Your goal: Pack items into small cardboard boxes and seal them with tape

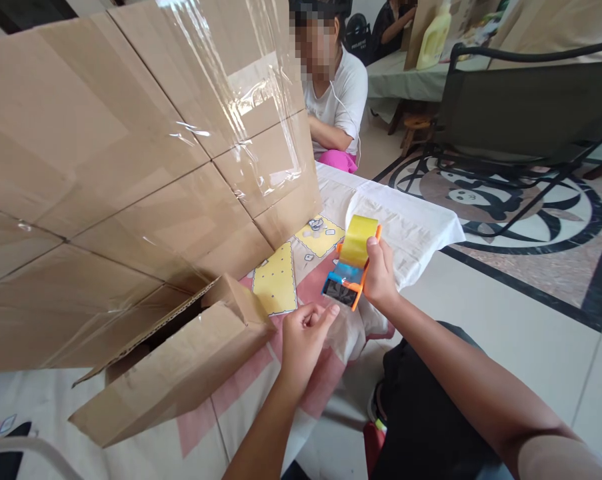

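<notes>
Tabletop: tape dispenser (351,262) upright, cutter end down.

One large brown cardboard box (131,187), one orange-and-blue tape dispenser with a yellow roll (351,263), one pale plastic jug (435,37), two bare hands.

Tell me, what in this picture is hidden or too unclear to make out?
- Head view: the inside of the cardboard box is hidden by its own flaps.
- The tape's free end at the tape dispenser is too thin to see between the left hand and right hand.
- The dark object is cut off by the bottom-left edge.
</notes>
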A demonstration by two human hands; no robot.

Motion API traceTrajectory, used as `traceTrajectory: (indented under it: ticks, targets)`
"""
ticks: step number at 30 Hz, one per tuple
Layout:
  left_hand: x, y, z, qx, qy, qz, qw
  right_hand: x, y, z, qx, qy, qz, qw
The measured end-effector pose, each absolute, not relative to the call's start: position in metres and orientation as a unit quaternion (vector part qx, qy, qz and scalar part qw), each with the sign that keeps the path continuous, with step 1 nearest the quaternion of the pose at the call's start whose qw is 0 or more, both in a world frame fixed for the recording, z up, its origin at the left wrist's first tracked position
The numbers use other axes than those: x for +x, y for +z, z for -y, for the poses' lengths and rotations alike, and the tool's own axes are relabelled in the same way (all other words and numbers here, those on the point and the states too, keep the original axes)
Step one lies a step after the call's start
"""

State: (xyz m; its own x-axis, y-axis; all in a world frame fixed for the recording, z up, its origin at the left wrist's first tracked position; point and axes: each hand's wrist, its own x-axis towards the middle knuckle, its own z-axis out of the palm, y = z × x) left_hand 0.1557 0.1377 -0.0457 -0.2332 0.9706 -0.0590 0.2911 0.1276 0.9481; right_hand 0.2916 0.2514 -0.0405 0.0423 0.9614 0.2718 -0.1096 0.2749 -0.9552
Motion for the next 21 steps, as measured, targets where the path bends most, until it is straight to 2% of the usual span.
traceTrajectory:
  ticks: [8,14,21]
  targets:
    - [0.16,-0.061,-0.14,0.471,0.49,-0.638,0.363,0.283,-0.03,-0.239,-0.388,0.58,0.37,0.613]
    - [0.16,-0.068,-0.141,0.523,0.535,-0.613,0.252,0.276,-0.025,-0.228,-0.374,0.64,0.283,0.608]
    - [0.161,-0.07,-0.14,0.569,0.524,-0.613,0.159,0.278,-0.021,-0.221,-0.358,0.69,0.229,0.586]
